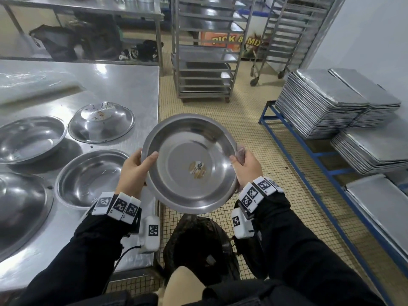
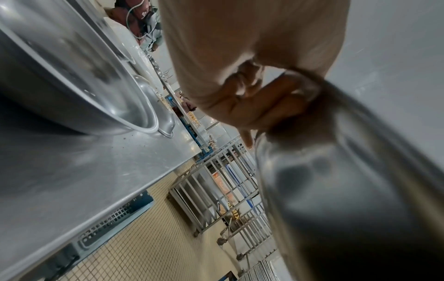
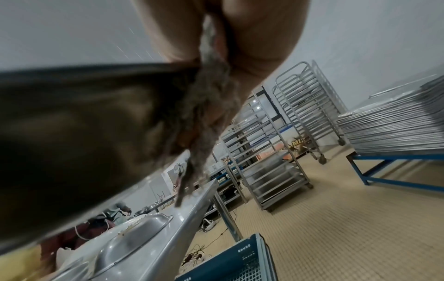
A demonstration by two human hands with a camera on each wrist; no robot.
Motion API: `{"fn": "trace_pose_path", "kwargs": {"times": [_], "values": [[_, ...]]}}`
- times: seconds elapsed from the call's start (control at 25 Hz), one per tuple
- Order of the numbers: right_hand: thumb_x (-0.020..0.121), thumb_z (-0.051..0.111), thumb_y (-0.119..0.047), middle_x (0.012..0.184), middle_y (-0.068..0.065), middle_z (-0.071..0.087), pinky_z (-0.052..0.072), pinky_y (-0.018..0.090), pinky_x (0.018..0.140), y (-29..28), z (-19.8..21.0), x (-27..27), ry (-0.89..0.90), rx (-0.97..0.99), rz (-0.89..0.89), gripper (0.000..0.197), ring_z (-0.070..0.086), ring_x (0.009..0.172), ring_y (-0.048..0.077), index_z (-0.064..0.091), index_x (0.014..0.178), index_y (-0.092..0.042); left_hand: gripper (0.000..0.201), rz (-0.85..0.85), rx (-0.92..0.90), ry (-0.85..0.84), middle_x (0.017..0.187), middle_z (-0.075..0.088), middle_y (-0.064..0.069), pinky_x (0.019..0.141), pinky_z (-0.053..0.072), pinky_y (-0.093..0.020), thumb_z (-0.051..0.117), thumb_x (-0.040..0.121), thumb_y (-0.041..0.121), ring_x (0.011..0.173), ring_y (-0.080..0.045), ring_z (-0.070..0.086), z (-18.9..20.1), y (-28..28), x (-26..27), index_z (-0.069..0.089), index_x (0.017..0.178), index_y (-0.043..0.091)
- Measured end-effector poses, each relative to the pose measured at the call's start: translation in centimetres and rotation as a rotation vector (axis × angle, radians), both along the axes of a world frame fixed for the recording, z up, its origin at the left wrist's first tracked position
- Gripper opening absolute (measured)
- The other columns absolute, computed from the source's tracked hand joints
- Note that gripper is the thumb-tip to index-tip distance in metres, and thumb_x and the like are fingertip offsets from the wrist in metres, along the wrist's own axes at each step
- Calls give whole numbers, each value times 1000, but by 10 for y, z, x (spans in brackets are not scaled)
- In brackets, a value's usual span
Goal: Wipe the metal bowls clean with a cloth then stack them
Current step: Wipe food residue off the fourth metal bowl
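both hands grip bowl rim; r hand pinches cloth, mostly hidden; l hand.

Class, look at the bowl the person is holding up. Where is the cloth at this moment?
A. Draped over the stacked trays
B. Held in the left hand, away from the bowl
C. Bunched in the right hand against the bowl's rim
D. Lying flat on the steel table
C: the right wrist view shows the grey cloth bunched in the right hand against the rim of the held bowl, while the left hand grips the opposite rim.
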State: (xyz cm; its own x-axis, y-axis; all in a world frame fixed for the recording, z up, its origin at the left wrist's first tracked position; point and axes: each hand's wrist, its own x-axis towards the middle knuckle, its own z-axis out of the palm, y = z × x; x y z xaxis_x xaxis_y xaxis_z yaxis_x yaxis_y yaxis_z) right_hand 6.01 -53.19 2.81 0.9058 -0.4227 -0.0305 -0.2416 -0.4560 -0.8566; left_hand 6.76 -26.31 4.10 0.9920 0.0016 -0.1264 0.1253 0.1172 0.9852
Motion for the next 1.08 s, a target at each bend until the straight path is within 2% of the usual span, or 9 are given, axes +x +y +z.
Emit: {"fn": "trace_pose_path", "kwargs": {"times": [0.16,0.24,0.32,0.44,0.56,0.68,0.84,0.92,1.08], "values": [[93,56,-25,83,-3,59,52,21,60,26,4,-6,-83,238,-180,16,62,77,15,53,97,-9,58,-64,22,-103,108,69,-6,73,60,-40,68,83,20,89,-25,71,2,-13,-11,43,135,25],[95,54,-25,80,-5,58,46,12,49,40,9,-7,-114,308,-179,17,60,70,10,52,100,-9,39,-116,106,-114,106,69,-5,83,57,-47,69,84,21,93,-24,70,3,-24,-19,53,118,29],[96,52,-29,83,-4,61,53,18,59,50,10,-7,-112,360,-131,18,63,74,13,53,101,-11,19,-88,151,-96,101,69,-4,88,56,-42,65,89,14,94,-20,68,6,-32,-24,59,101,28],[97,48,-33,92,-2,63,56,30,74,49,7,-10,-1,363,-43,19,65,87,17,53,106,-17,17,67,92,-46,92,62,-7,62,55,-18,52,93,2,77,-15,61,11,-27,-21,53,96,19],[97,48,-28,96,-3,63,54,22,66,45,6,-22,25,180,66,17,61,79,8,50,112,-21,25,117,174,-84,86,56,-5,58,48,-18,47,91,-2,78,-19,54,9,-12,-11,52,95,22],[94,51,-30,129,-11,53,46,29,96,66,4,-32,-53,64,386,37,52,110,0,44,131,-32,21,103,271,-113,84,57,0,61,43,-17,47,92,0,73,-12,53,8,-8,-7,54,99,19],[98,29,-47,152,-3,29,6,29,116,109,-20,-42,-135,-380,776,54,24,138,12,21,148,-30,10,122,251,-183,85,65,-2,68,50,-21,50,97,15,77,-11,63,11,-15,-2,58,101,19],[98,14,-51,155,-4,23,-3,31,117,101,-29,-42,-137,-537,818,55,14,143,12,18,149,-30,11,125,255,-190,80,65,-2,65,50,-22,51,97,19,72,-13,62,12,-12,1,59,92,24],[91,-3,-54,157,-6,15,2,47,118,52,-43,-24,47,-893,655,65,2,145,13,12,150,-30,12,99,276,-164,80,64,1,66,46,-25,50,98,20,72,-13,59,9,-3,0,61,93,23]]}}
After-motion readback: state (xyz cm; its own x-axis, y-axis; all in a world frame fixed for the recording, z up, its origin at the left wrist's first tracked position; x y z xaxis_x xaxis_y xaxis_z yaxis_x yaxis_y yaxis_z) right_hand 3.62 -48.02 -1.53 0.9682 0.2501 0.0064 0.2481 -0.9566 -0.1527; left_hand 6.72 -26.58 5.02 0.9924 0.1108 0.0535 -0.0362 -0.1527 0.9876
